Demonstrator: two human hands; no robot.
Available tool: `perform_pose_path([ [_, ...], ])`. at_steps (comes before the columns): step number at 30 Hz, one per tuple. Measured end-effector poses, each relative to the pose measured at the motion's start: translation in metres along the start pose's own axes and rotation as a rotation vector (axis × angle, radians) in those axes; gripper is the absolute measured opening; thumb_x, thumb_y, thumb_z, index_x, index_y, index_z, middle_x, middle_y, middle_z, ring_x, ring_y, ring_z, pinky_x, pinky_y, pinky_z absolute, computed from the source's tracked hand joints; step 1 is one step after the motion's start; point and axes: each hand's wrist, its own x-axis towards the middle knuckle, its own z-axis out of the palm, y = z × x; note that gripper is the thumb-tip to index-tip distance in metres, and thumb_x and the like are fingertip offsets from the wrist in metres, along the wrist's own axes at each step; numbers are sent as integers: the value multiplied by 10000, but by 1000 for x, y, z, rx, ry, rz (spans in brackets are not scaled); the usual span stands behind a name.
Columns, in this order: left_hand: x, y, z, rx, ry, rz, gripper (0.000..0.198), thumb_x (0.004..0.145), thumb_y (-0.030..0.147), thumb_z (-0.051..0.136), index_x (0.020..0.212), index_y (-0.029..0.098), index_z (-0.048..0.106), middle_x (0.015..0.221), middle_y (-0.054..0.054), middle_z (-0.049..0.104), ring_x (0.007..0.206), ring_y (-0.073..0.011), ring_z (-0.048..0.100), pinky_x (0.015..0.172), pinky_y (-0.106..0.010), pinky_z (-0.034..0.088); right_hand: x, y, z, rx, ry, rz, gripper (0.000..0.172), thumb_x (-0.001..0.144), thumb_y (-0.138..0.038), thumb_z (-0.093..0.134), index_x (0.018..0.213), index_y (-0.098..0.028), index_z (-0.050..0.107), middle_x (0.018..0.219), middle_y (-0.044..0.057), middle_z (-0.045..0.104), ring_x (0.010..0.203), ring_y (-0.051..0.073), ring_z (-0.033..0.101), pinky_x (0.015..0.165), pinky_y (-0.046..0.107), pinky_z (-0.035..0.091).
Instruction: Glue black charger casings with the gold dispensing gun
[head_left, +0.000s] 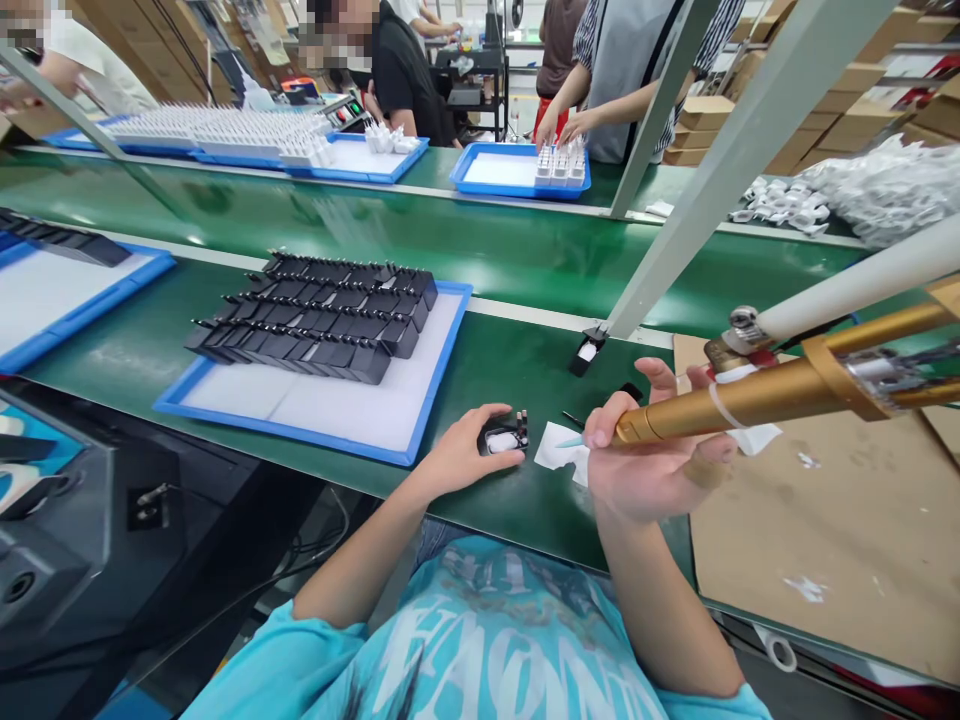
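My left hand (469, 450) curves its thumb and fingers around a small black plug housing (507, 438) with a white inside, lying on the green bench (480, 380). My right hand (652, 450) is closed on a gold glue dispensing gun (720, 405), whose pale blue nozzle tip (571, 442) points left toward the housing, apart from it. Beneath the tip lies a piece of white paper (553, 446). Just beyond sits another black plug housing (588, 350) at the foot of a metal post. A dark part by my right fingers is mostly hidden.
A blue-rimmed tray (409, 440) with rows of black plug adapters (322, 315) stands to the left. Cardboard (817, 540) covers the bench at right. A slanted metal post (705, 200) rises ahead. Across the green conveyor (525, 245), co-workers handle white parts in blue trays (487, 185).
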Motion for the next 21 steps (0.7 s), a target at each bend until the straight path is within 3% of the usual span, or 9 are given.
perform_pose_path([
  [2, 6, 5, -3, -75, -43, 18, 565, 831, 433, 659, 1337, 249, 490, 1356, -75, 578, 1245, -239, 550, 1047, -383, 441, 1, 0, -3, 7, -8, 1, 362, 810, -565, 477, 1088, -343, 544, 1058, -13, 571, 401, 65, 518, 311, 256, 367],
  [5, 15, 11, 2, -119, -58, 81, 422, 887, 331, 572, 1299, 255, 526, 1238, -26, 667, 1146, -183, 623, 1008, -326, 470, 2, 0, -6, 20, -17, -8, 348, 823, -545, 466, 1093, -340, 543, 1052, -14, 566, 399, 65, 521, 314, 257, 364],
  [8, 20, 11, 10, -30, 41, 150, 334, 844, 213, 553, 1173, 232, 607, 1022, 8, 740, 939, -153, 689, 887, -282, 516, 2, 1, -8, 39, -32, -11, 338, 828, -533, 468, 1089, -335, 550, 1058, -13, 562, 400, 69, 534, 317, 259, 361],
  [10, 21, 9, 13, 55, 103, 212, 340, 798, 161, 558, 1123, 229, 633, 983, 12, 743, 890, -150, 681, 860, -280, 512, 2, 0, -9, 46, -40, -12, 339, 827, -535, 474, 1088, -333, 554, 1063, -11, 561, 402, 73, 540, 315, 261, 358],
  [14, 18, 7, 7, 206, 41, 321, 456, 799, 110, 500, 1225, 240, 596, 1047, -14, 728, 932, -178, 625, 889, -330, 476, 2, -1, -10, 46, -42, -13, 333, 836, -530, 469, 1093, -336, 555, 1044, -7, 563, 398, 73, 532, 315, 265, 354],
  [17, 12, 8, -2, 319, -33, 388, 476, 870, 187, 505, 1346, 217, 512, 1126, -63, 692, 994, -212, 592, 909, -380, 438, 2, -1, -11, 51, -55, -21, 313, 842, -518, 467, 1083, -342, 561, 1045, -4, 559, 397, 79, 529, 312, 270, 338],
  [21, 2, 9, -5, 400, -9, 362, 462, 969, 253, 426, 1430, 244, 424, 1187, -77, 666, 1047, -214, 576, 913, -386, 419, 2, -2, -11, 24, -57, -8, 313, 837, -530, 464, 1083, -358, 555, 1041, -6, 558, 400, 78, 519, 312, 273, 332],
])
